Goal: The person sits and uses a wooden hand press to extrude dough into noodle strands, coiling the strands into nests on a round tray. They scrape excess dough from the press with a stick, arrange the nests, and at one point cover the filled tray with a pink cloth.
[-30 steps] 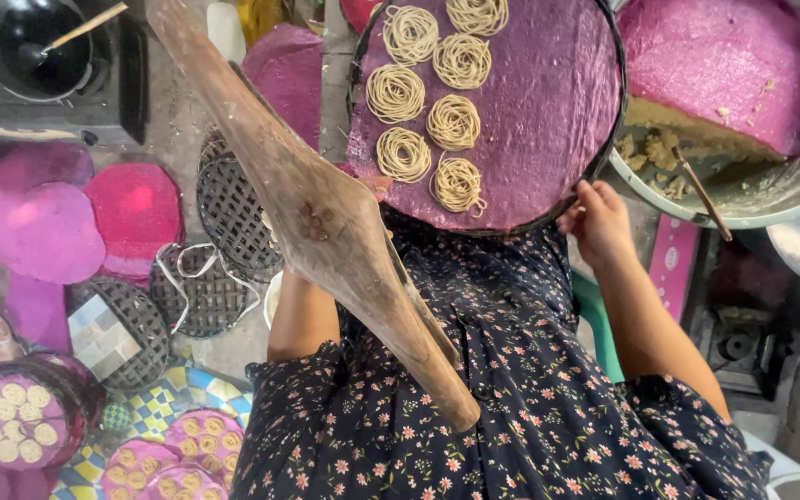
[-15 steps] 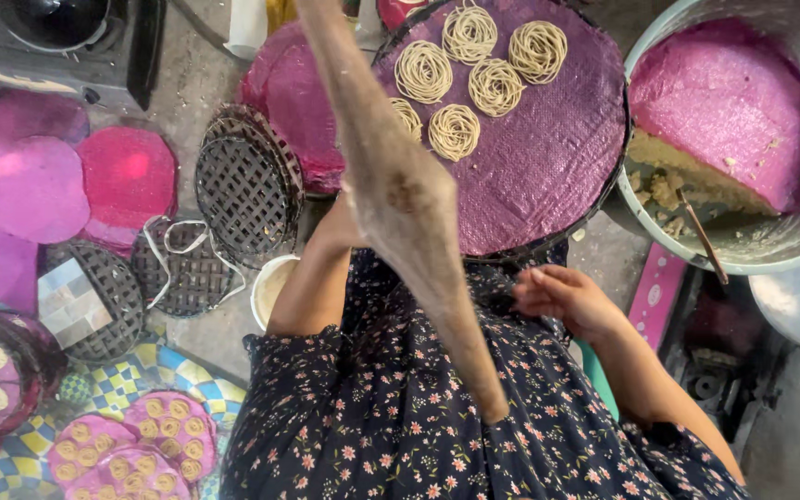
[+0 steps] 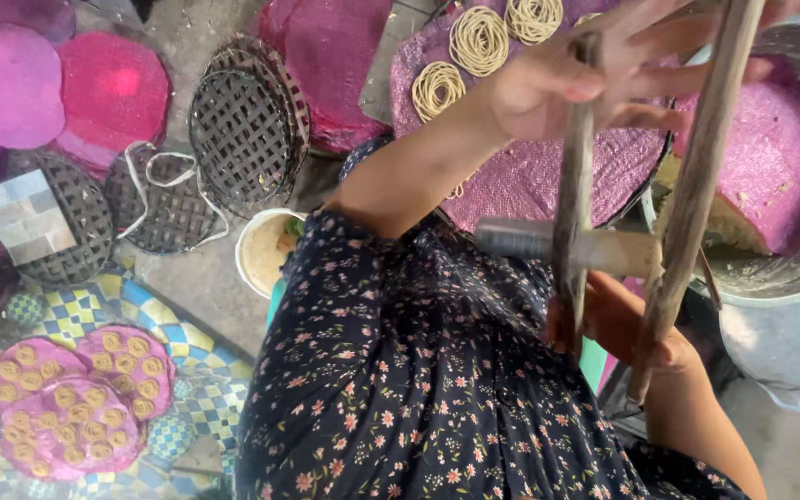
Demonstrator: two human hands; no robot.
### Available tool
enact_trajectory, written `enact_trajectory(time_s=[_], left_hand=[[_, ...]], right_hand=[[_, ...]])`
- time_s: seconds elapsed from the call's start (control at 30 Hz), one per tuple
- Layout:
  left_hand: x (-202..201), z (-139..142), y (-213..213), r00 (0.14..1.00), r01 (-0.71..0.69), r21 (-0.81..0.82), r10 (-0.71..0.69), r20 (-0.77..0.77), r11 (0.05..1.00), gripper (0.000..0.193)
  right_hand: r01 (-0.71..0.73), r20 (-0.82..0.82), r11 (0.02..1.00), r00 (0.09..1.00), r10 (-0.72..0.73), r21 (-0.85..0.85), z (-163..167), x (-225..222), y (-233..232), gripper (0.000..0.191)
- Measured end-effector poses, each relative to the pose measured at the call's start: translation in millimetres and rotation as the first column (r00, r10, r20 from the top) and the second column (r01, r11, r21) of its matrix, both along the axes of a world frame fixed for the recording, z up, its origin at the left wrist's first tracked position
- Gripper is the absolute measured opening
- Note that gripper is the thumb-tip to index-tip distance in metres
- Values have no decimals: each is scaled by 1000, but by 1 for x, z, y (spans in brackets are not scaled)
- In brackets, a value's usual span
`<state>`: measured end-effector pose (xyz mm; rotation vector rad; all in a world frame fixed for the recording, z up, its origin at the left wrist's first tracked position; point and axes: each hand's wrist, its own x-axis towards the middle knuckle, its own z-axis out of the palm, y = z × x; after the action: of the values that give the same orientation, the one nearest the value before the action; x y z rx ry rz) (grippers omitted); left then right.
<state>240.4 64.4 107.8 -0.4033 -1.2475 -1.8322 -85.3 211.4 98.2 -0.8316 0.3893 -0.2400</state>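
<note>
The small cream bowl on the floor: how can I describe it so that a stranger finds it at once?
Start from the stack of dark woven round trays at top centre. Directly below it, beside the floral sleeve, stands the small cream bowl on the grey floor. It alone is smooth, pale and deep, while its neighbours are flat woven trays or pink mats.

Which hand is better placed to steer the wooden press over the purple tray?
Probably the left hand: it grips the wooden press high, above the purple tray. The right hand holds its lower ends, by the body.
</note>
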Motion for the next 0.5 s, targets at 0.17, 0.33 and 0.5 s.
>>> enact_trajectory(time_s=[0.17, 0.33, 0.5], left_hand=[[-37, 1, -18, 990, -72, -216, 43, -137, 974, 91], [-39, -42, -44, 970, -141, 316, 194, -144, 938, 60], [-22, -85, -54, 930, -220, 459, 327, -169, 861, 45]], right_hand=[[-89, 53, 994, 995, 86, 60, -3, -32, -11, 133], [-11, -134, 1000, 991, 13, 18, 2, -36, -40, 125], [93, -364, 992, 924, -116, -82, -25, -23, -56, 114]])
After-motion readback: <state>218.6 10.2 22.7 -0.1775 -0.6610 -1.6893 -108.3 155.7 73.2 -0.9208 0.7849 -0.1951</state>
